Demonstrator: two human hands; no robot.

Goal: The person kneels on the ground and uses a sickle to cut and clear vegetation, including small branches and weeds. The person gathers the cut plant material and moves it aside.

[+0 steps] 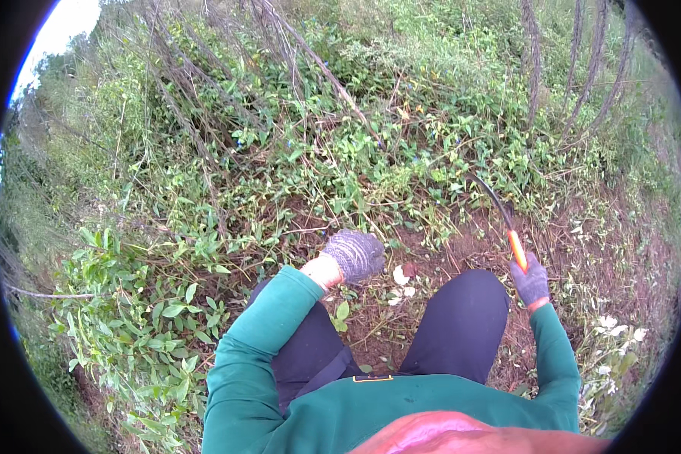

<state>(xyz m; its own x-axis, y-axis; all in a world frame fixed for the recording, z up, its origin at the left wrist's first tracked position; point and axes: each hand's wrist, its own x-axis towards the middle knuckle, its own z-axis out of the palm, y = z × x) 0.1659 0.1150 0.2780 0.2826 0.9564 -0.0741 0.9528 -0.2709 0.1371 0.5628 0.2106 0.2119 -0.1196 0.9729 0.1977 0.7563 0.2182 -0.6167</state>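
My right hand, in a grey knit glove, is wrapped round the orange handle of a sickle. Its dark curved blade points forward and bends left over the low plants, its tip close to the leaves. Ahead of my left knee is my left hand, in a grey and white glove, with the fingers curled closed and mostly hidden beneath it. Whether anything is inside that fist I cannot make out. Leafy green weeds grow just beyond both hands.
Bare reddish soil with cut bits lies ahead of my knees. A leafy bush crowds my left side. Dry stalks lean over the far growth. White-flowered or pale-leaved sprigs lie at the right. Pale scraps rest between my knees.
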